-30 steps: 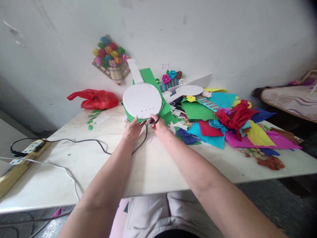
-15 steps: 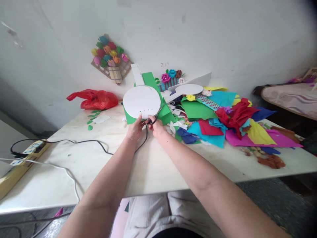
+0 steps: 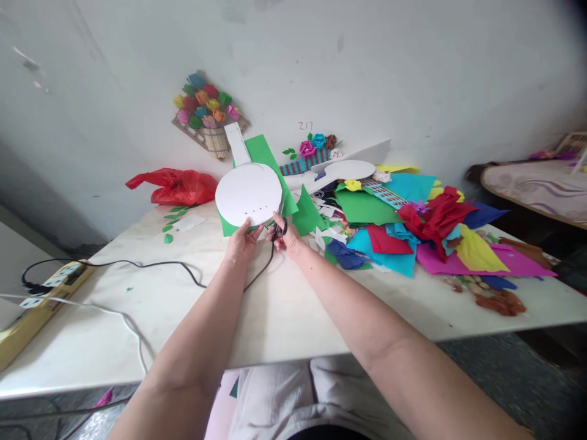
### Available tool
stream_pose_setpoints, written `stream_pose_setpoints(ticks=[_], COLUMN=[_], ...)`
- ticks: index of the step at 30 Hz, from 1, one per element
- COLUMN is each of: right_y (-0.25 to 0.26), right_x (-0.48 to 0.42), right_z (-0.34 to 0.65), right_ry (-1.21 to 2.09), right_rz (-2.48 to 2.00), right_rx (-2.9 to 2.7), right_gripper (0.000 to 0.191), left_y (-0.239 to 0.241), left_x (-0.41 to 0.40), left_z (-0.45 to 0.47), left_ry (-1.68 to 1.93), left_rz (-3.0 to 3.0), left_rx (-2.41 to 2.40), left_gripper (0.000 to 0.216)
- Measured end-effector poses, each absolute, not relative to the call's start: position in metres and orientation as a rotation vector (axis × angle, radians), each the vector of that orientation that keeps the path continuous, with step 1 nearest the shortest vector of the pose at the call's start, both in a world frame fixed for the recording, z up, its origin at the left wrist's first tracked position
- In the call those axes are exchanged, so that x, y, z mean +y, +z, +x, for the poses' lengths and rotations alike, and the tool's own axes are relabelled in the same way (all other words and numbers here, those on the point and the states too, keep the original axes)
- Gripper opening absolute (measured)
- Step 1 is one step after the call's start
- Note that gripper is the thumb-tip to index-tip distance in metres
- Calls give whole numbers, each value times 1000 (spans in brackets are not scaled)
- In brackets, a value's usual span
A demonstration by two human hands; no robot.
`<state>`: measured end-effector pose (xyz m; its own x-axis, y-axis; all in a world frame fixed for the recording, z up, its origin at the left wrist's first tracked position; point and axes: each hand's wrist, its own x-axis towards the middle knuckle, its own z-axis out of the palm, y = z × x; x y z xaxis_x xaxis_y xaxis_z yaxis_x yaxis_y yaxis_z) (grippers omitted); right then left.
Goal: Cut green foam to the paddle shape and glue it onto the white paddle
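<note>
My left hand [image 3: 242, 239] pinches the lower edge of a white round card with a long handle [image 3: 248, 192], which lies against a green paper sheet [image 3: 262, 153]; both are lifted off the table. My right hand [image 3: 287, 236] is closed round the black handles of scissors [image 3: 279, 229], whose blades run up along the right rim of the white card through the green paper. A cut green piece [image 3: 306, 214] hangs beside the scissors.
A heap of coloured paper sheets [image 3: 413, 232] covers the right of the white table [image 3: 284, 305]. A red plastic bag [image 3: 177, 185], a black cable [image 3: 151, 264] and a power strip [image 3: 50, 287] lie at the left. Paper-flower crafts [image 3: 208, 110] lean on the wall.
The white card and green sheet have shifted left and turned, and the scissors have advanced up the card's right rim, leaving a green piece separated at the right.
</note>
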<state>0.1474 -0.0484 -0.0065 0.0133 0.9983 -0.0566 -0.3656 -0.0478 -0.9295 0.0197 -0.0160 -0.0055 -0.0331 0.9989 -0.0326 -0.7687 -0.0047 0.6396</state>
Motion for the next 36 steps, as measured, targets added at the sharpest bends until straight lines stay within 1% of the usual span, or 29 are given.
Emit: stream_pose_setpoints(ticks=[4, 12, 23, 30, 36], right_y=[-8, -4, -2, -2, 0], right_x=[-47, -49, -51, -50, -49], right_z=[152, 157, 159, 147, 143], right_ry=[1397, 1404, 1332, 1220, 1223], right_rz=[-982, -975, -991, -1033, -1142], right_rx=[-923, -902, -892, -826, -839], right_gripper=[55, 57, 55, 50, 47], left_y=[-4, -1, -6, -5, -6], left_x=[-17, -19, -16, -17, -16], left_z=[19, 21, 21, 22, 21], left_ry=[1492, 1472, 1433, 1448, 1493], left_rz=[485, 431, 469, 481, 483], left_rx=[591, 615, 648, 666, 650], left_gripper=[32, 24, 23, 21, 20])
